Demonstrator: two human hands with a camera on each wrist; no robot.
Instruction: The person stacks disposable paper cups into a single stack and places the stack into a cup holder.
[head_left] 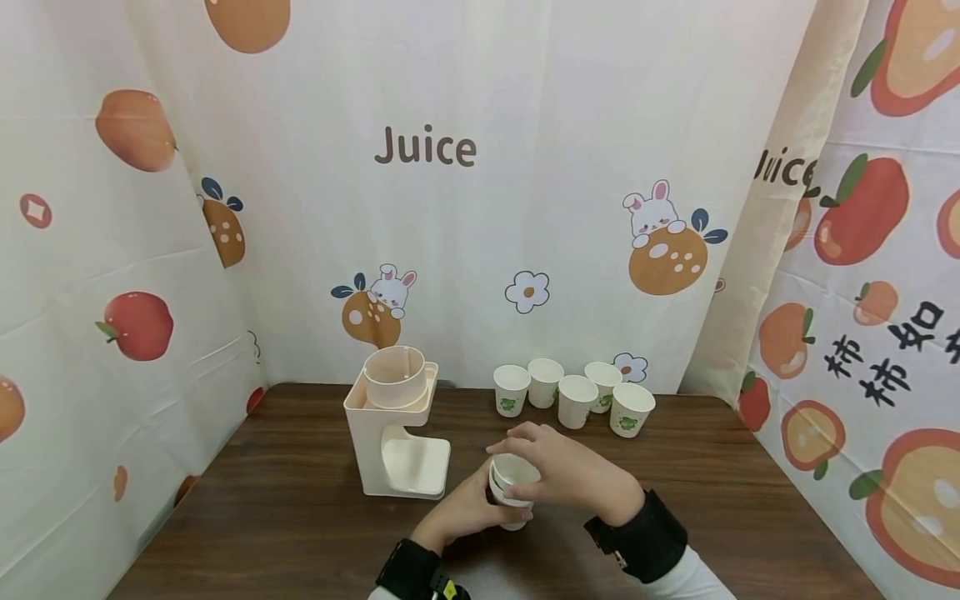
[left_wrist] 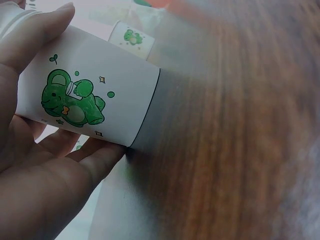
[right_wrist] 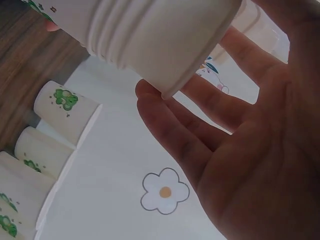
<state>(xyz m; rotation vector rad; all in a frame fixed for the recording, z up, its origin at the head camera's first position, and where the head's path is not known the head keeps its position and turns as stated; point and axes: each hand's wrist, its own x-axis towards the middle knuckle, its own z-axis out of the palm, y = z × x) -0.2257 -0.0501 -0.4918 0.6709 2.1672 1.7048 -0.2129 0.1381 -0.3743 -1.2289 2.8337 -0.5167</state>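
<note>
A stack of white paper cups [head_left: 517, 468] stands near the front of the table, with a green bear print showing on the outer cup [left_wrist: 80, 90] in the left wrist view. My left hand [head_left: 471, 503] grips the stack low down, thumb on one side and fingers on the other. Above it, my right hand [head_left: 573, 473] holds the top cup [right_wrist: 175, 40] by its rim. That cup sticks partly out of the stack, over several close-set rims [right_wrist: 107, 35] in the right wrist view.
A cream juicer-like machine [head_left: 393, 425] with a round top opening stands left of the hands. Several single paper cups [head_left: 577, 402] stand upright at the back right. Behind the brown wooden table [head_left: 285, 500] hangs a fruit-printed curtain [head_left: 465, 225].
</note>
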